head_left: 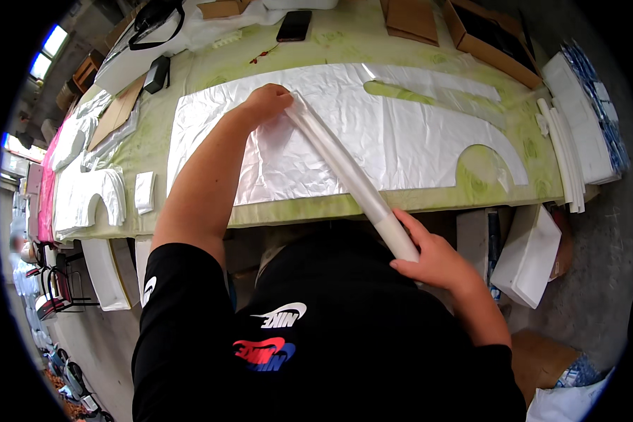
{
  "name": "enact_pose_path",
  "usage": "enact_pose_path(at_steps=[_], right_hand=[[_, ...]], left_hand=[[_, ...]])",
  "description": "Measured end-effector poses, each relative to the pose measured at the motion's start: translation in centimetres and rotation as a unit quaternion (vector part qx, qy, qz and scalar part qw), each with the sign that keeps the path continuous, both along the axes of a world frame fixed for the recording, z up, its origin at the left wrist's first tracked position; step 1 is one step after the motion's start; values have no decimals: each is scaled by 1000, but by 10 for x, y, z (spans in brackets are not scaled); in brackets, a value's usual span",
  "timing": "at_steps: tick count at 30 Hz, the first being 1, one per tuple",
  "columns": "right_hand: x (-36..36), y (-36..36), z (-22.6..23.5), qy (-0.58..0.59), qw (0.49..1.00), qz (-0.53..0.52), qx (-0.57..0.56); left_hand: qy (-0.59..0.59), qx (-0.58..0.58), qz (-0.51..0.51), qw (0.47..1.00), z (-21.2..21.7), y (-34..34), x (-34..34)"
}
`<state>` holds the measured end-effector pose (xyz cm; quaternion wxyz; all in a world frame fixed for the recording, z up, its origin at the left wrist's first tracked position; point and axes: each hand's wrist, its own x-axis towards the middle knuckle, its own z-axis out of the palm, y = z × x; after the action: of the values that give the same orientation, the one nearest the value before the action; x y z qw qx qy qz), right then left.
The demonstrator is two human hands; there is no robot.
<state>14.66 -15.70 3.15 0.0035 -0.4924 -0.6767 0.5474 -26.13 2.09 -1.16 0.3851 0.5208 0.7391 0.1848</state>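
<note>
A long white roll (341, 163), wrapped in a clear, shiny film, slants across the table's near edge toward my body. At its far upper end my left hand (269, 103) has its fingers closed on it. My right hand (432, 254) grips the near lower end, thumb and fingers on either side. Beneath the roll lies a large, creased silvery-white sheet (415, 144) with a long slot and a rounded cutout at its right. What fills the inside of the roll is hidden.
A green patterned cloth (316, 53) covers the table. Folded white pieces (91, 200) and a small white packet (145, 192) lie left. Far off are a phone (295, 26) and an open cardboard box (492, 39). More white rolls (566, 155) lie at the right edge, beside stacked blue-edged packs (591, 112).
</note>
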Motion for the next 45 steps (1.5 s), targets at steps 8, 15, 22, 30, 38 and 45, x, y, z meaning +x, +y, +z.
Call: enact_pose_path(at_steps=[8, 15, 22, 30, 38, 45], right_hand=[[102, -79, -8, -62, 996, -59, 18], [188, -167, -74, -2, 974, -224, -48], [189, -173, -82, 61, 933, -337, -113], [150, -115, -46, 24, 953, -300, 37], [65, 40, -14, -40, 929, -3, 368], [11, 116, -27, -90, 906, 75, 407]], left_hand=[[283, 198, -39, 938, -36, -15, 10], [322, 230, -120, 911, -27, -5, 18], [308, 308, -136, 890, -11, 24, 46], [38, 422, -238, 874, -34, -61, 88], [175, 260, -498, 808, -19, -153, 102], [194, 287, -515, 784, -25, -161, 103]])
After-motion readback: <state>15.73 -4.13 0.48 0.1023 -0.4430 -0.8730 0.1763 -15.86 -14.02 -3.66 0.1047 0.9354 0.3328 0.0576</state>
